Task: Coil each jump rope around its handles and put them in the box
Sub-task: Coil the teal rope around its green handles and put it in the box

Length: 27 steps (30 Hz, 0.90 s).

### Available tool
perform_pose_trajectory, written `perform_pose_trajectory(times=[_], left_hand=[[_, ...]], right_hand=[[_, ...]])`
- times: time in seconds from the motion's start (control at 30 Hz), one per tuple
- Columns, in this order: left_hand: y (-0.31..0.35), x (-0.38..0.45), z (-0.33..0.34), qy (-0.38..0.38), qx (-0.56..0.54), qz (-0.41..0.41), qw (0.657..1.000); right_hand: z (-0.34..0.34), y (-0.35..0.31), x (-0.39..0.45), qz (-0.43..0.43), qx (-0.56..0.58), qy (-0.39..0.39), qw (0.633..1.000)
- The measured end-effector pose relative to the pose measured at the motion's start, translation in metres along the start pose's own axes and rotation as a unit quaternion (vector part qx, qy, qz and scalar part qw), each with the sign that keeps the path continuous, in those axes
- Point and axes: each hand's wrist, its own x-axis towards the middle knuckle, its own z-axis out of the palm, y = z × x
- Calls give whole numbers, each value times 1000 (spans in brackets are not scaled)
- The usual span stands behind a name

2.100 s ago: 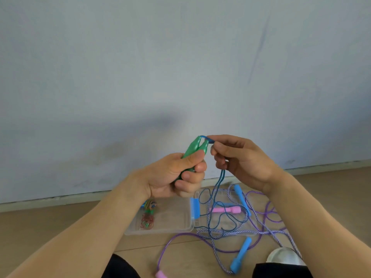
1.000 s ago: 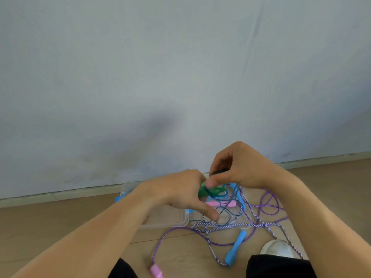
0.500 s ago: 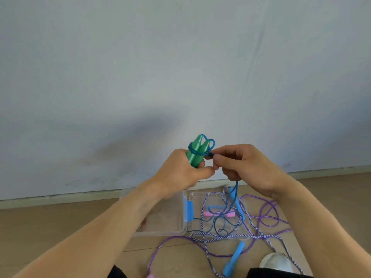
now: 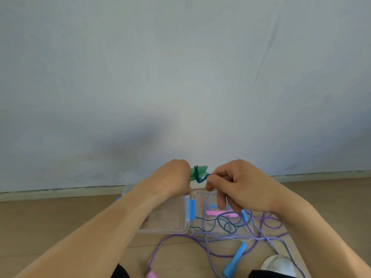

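The left hand [image 4: 172, 178] gripped the green handles [image 4: 197, 172] while the right hand [image 4: 239, 185] pinched the dark blue rope [image 4: 201, 178] just beside them. Snug, side-by-side turns would probably coil best. The box [image 4: 186, 227] lay below both hands.

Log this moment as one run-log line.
step: coiling | left hand: grips green handles | right hand: pinches blue rope | box: open on floor | other ropes: uncoiled
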Motion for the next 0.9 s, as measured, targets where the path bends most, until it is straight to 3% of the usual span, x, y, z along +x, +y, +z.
perform_pose_trajectory(times=[0.13,0.2,0.27,0.4,0.57,0.67,0.8,0.87,0.9], left_hand=[[12,-10,5,-92,77,127,985],[18,-12,7,-86,49,181,978],[23,-12,4,-74,-15,199,977],[18,-13,-4,-30,-178,180,967],[11,-12,-11,35,-365,178,913],[6,-9,-14,66,-441,128,886],[-4,-3,-17,46,-572,26,818],[-7,-2,-14,27,-576,-17,817],[-8,-1,-12,33,-551,-29,833]], right_hand=[[0,6,4,-32,-80,93,992],[-6,10,7,-41,-76,169,982],[-14,13,9,-36,-28,195,980],[-21,17,14,-3,25,165,986],[-18,16,23,11,19,152,988],[-12,12,23,-7,16,130,991],[-4,12,23,-10,-12,93,996],[-1,9,23,-1,-33,62,997],[1,7,24,0,-28,48,998]])
